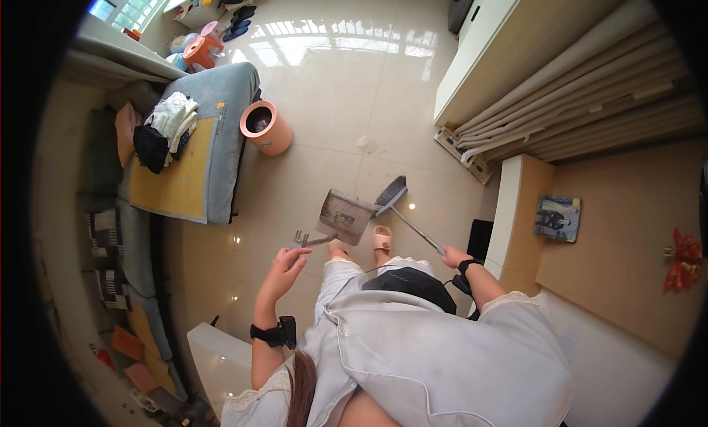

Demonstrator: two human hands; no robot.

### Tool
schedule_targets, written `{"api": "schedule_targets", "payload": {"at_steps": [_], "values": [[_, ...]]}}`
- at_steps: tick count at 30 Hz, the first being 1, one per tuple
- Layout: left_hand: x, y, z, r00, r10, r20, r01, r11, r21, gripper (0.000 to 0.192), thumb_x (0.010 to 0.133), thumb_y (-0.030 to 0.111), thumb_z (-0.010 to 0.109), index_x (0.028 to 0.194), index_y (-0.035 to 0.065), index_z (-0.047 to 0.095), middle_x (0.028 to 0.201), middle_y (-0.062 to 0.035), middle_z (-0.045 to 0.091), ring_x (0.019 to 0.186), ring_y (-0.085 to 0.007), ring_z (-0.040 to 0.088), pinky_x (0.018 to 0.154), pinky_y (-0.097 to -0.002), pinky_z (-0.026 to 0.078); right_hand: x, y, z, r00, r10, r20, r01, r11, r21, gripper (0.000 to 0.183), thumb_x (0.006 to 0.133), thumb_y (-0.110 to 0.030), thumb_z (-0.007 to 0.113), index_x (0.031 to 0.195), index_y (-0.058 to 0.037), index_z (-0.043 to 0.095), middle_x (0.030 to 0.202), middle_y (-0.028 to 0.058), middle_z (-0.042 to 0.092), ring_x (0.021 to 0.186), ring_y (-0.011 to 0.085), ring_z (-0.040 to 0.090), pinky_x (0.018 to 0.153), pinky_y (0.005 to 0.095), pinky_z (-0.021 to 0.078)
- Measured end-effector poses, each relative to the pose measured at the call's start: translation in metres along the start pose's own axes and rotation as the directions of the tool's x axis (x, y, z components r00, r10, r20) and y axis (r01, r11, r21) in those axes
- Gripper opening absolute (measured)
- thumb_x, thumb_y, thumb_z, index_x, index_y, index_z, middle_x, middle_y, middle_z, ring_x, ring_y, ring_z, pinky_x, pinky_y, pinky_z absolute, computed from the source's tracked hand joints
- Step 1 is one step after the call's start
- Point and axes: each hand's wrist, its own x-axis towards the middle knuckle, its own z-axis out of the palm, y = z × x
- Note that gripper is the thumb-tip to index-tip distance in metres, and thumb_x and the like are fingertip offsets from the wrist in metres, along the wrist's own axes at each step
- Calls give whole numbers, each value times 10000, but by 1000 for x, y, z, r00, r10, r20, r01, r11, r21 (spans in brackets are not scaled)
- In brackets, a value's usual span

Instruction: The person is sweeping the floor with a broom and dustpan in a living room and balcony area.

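My left hand (pixel 286 267) grips the upper end of a long-handled dustpan (pixel 343 214), whose scoop is low over the tiled floor in front of my feet. Specks of dirt lie in the scoop. In my right hand (pixel 456 256) is the metal handle of a broom (pixel 392 193). Its grey bristles are close beside the dustpan's right edge; whether they touch cannot be told. Beyond the broom head, small pale scraps of litter (pixel 365 144) lie on the tiles. A pink slipper (pixel 382 239) is on one foot.
A pink waste bin (pixel 279 139) stands beside the sofa (pixel 243 95), which bears a pile of clothes (pixel 171 123). An orange stool (pixel 200 52) is farther back. To the right are a cabinet (pixel 509 206) and gathered curtains (pixel 553 95). A white table (pixel 221 349) is at lower left.
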Motion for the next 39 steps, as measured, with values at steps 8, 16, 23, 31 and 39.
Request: {"api": "schedule_targets", "payload": {"at_steps": [8, 16, 23, 31, 39], "values": [[0, 9, -2, 1000, -6, 6, 6, 1000, 1, 201, 804, 164, 490, 981, 114, 570, 748, -62, 415, 695, -173, 437, 646, -265, 373, 30, -26, -3, 999, 19, -49, -20, 999, -35, 264, 709, -134, 461, 940, -30, 534, 887, 205, 567, 846, 339, 543, 731, 397, 430], [3, 19, -5, 999, -19, 49, 16, 998, 53, 201, 805, 162, 487, 983, 113, 566, 724, -58, 390, 683, -172, 422, 644, -268, 368, 76, -83, -30, 994, 53, -99, -60, 995, -78, 219, 738, -119, 458, 903, -43, 580, 932, 180, 569, 877, 314, 551, 748, 390, 443], [0, 16, -3, 999, -31, 34, 30, 999, 22, 199, 804, 164, 490, 983, 121, 565, 743, -67, 405, 692, -177, 429, 647, -275, 371, 64, -72, -47, 984, -66, -163, 57, 997, -57, 231, 723, -130, 477, 924, -39, 545, 928, 179, 564, 874, 317, 541, 746, 392, 438], [0, 13, 3, 999, 3, 50, -5, 999, 43, 210, 801, 163, 495, 998, 130, 561, 781, -80, 427, 730, -196, 446, 679, -285, 380, -11, -17, -14, 998, 16, -57, -14, 999, 32, 245, 708, -136, 453, 927, -50, 524, 834, 201, 571, 819, 339, 546, 710, 395, 424], [-2, 14, -1, 998, -29, 48, 26, 998, 51, 213, 801, 164, 494, 1001, 131, 559, 784, -83, 421, 734, -199, 442, 690, -288, 380, 15, -22, -1, 999, 31, 36, -36, 988, 149, 227, 729, -163, 442, 929, -87, 517, 569, 75, 504, 473, 178, 477, 440, 330, 366]]}}
